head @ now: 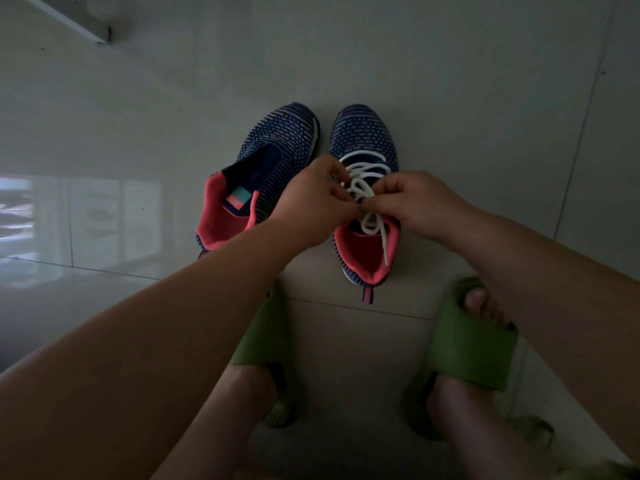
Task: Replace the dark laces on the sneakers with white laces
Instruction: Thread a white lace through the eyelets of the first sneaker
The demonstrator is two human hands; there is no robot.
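White lace: threaded across the right-hand sneaker at frame centre, one loose end trailing over its pink collar.
Left hand: fingers curled, pinching the lace above the tongue.
Right hand: pinching the same lace, fingertips meeting the left's.
Left-hand sneaker: unlaced, just beside; its teal-and-pink insole label is unreadable.
Foreground: green slides on grey tile floor.
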